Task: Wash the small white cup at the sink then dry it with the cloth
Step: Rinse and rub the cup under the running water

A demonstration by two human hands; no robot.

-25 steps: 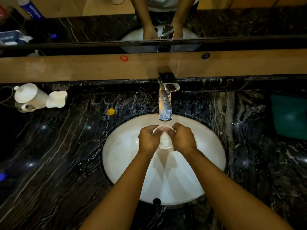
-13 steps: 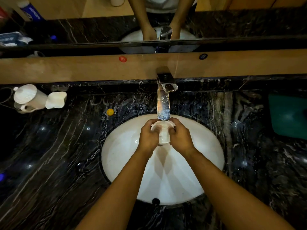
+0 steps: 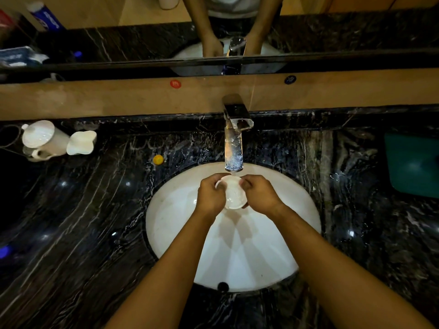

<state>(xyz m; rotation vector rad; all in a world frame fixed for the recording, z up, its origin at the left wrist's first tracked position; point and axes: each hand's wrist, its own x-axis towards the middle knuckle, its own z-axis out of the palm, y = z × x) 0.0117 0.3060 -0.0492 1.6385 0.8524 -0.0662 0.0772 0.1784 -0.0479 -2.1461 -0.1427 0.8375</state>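
Note:
The small white cup (image 3: 234,192) is held between both hands over the white oval sink (image 3: 171,222), directly under the chrome faucet (image 3: 234,143). It is tipped so one round end faces me, and water glistens on it. My left hand (image 3: 210,195) grips its left side with the fingers curled over the far rim. My right hand (image 3: 260,194) holds the right side, thumb against the cup. A folded teal cloth (image 3: 413,165) lies on the counter at the far right.
Black marble counter (image 3: 83,222) surrounds the sink. A white kettle (image 3: 42,138) and a white cup (image 3: 82,142) stand at the back left, with a small yellow cap (image 3: 158,159) nearer the basin. A mirror (image 3: 332,32) runs along the back wall.
The cup has been turned in my hands, from lying with its side toward me to showing a round end. Both hands stay under the faucet and have shifted their grip slightly.

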